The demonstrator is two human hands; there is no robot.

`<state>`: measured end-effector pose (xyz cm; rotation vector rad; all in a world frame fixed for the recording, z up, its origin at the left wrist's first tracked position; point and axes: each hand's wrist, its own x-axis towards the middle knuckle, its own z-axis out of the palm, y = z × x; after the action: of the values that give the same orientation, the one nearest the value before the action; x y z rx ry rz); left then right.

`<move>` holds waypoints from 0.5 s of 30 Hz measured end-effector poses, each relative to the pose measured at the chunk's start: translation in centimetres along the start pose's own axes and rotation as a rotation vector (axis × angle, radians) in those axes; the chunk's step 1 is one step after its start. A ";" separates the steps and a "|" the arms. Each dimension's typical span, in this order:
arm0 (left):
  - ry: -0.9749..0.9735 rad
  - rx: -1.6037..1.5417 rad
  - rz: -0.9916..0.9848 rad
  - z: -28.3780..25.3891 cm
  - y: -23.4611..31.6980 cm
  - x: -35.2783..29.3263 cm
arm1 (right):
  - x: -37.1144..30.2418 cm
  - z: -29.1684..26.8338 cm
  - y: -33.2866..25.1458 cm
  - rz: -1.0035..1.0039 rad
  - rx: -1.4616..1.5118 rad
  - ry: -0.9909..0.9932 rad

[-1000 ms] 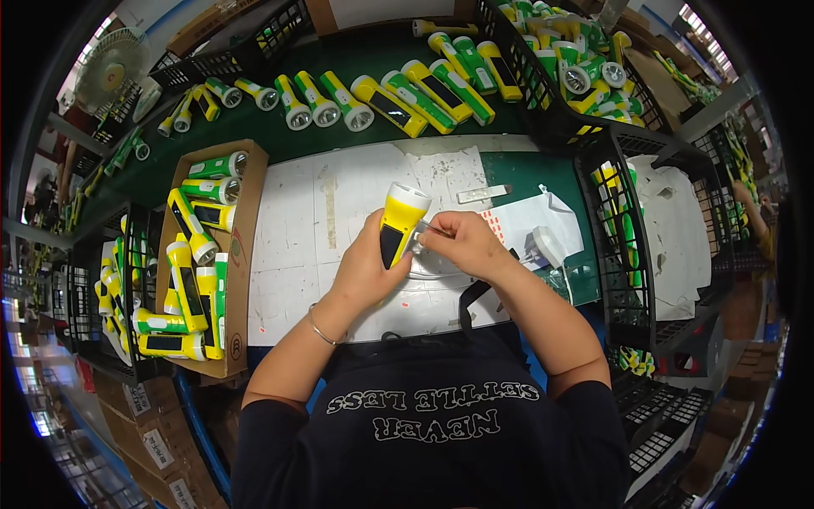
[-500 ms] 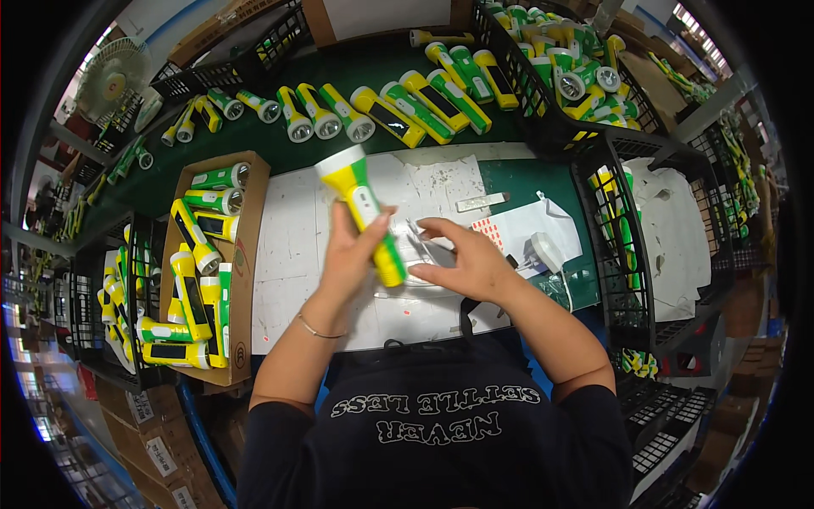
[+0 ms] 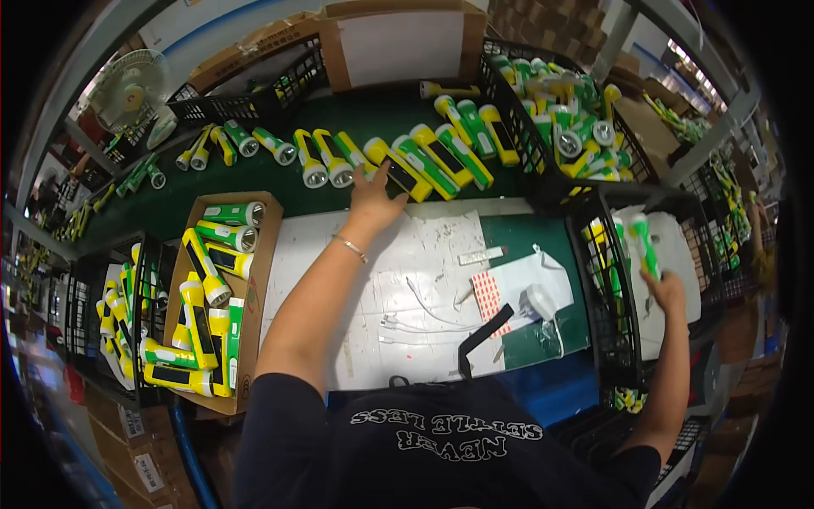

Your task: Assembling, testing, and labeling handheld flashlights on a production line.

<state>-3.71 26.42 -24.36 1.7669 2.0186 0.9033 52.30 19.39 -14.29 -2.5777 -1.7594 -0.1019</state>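
At the far side of the worktop, my left hand (image 3: 376, 201) reaches to a yellow flashlight with a dark panel (image 3: 404, 179) lying in the row. Its fingers are spread at that flashlight's near side, not closed round it. Out to the right, my right hand (image 3: 668, 293) is closed on the end of a green-and-white flashlight (image 3: 647, 244). It holds this flashlight tilted over the black plastic crate (image 3: 607, 339), where several others stand along the left side beside white sheeting (image 3: 671, 254).
White cables (image 3: 428, 327), a red-dotted sticker sheet (image 3: 489, 299), a white charger (image 3: 540, 302) and a black strap (image 3: 483, 338) lie on the worktop. A cardboard box (image 3: 270, 229) of flashlights stands left. Another black crate (image 3: 519, 127) at the back right is heaped with flashlights.
The flashlight from my left hand is gone from mid-table, and my left hand has moved to the far row. My right hand has left the cables and swung right, now holding a flashlight.
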 end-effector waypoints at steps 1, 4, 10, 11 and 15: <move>-0.068 0.048 -0.090 0.5 -0.3 0.9 | 0.1 1.8 1.6 -0.044 0.048 -0.096; 0.019 0.087 -0.044 0.6 -2.3 1.8 | -0.3 5.0 2.2 -0.091 0.136 -0.094; 0.304 -0.053 0.330 -4.0 -2.0 -0.4 | -0.7 0.5 -1.0 -0.095 0.106 0.103; 0.291 -0.112 0.306 -5.2 -1.0 -0.9 | -0.9 -0.7 -2.2 -0.093 0.171 0.209; 0.293 -0.744 0.184 -8.7 4.5 -4.2 | -4.5 -4.8 -11.9 -0.485 0.721 0.146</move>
<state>-4.71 20.37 -15.65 1.4461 1.3679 1.7699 39.41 19.25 -10.05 -1.5933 -1.8687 0.2790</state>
